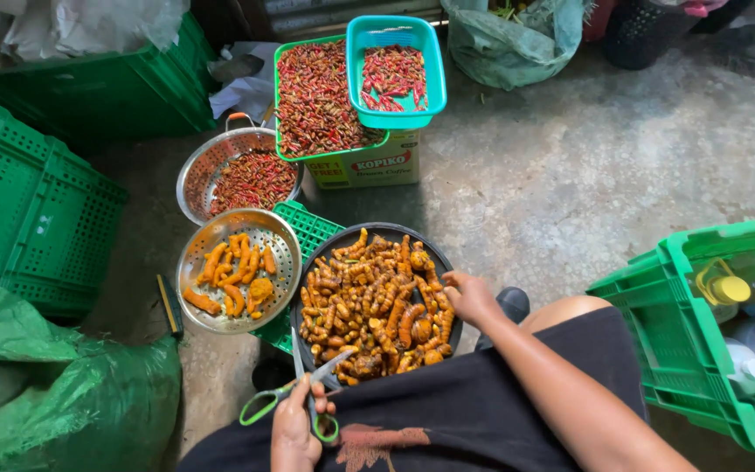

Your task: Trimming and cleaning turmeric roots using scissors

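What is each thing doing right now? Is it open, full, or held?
Scissors: blades open, held by the left hand.
Right hand: resting on the turmeric roots.
Black bowl: heaped full of roots.
Metal colander: partly filled with trimmed roots.
Second colander: partly filled with red chillies.
Green tray: full of chillies.
Teal basket: holds some chillies.

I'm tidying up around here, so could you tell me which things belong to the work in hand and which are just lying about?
In use: scissors in left hand; right hand on the dark bowl of turmeric roots; colander of trimmed roots.
Lying about: chili baskets, green crates, sacks.
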